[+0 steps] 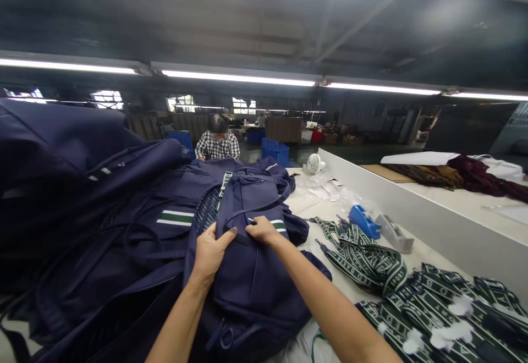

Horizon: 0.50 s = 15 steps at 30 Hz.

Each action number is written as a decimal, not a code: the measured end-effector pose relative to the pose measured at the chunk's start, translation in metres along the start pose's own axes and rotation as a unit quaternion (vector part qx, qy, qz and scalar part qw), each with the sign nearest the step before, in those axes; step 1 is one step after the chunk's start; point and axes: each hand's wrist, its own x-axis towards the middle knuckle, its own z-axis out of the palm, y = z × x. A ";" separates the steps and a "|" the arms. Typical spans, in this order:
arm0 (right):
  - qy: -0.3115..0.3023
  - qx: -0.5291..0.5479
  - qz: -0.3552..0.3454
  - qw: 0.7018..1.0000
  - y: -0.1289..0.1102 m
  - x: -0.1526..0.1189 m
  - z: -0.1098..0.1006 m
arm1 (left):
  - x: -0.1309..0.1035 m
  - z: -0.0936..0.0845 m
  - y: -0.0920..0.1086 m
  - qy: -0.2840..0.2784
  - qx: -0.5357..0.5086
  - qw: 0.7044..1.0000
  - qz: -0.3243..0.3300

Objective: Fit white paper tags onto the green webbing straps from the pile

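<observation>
A navy bag [237, 280] is found lying at the front of the pile on the table [303, 193], directly before the worker, with both hands on it. Its front panel is held near the striped tab [278, 225] by the right hand [263, 230], the fingertips drawn together; a small pale item at their tips cannot be identified. The left hand [208, 250] is laid at the edge of the opening, thumb across the panel and spread from the index finger; whether cloth is pinched by the hidden fingers cannot be told. The body is judged to be sewn, with stripes fitted; the opening is left unclosed and the patterned lining [206, 209] exposed, so handling is judged unfinished. Further navy bags [165, 168] are heaped to the left, unwrapped. Lettered straps [371, 258] are laid loose to the right, unattached. Beyond these, a blue tape dispenser [363, 221], clear plastic [325, 190] and a small fan [314, 163] are noted.
</observation>
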 end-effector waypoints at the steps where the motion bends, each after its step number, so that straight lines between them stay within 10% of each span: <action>1: -0.011 -0.018 0.002 1.000 0.003 0.001 -0.001 | 0.000 -0.003 -0.004 0.007 0.001 1.000 0.003; 15: 0.100 -0.048 -0.031 0.993 0.028 -0.009 0.013 | -0.002 -0.002 -0.010 -0.018 0.102 0.991 0.086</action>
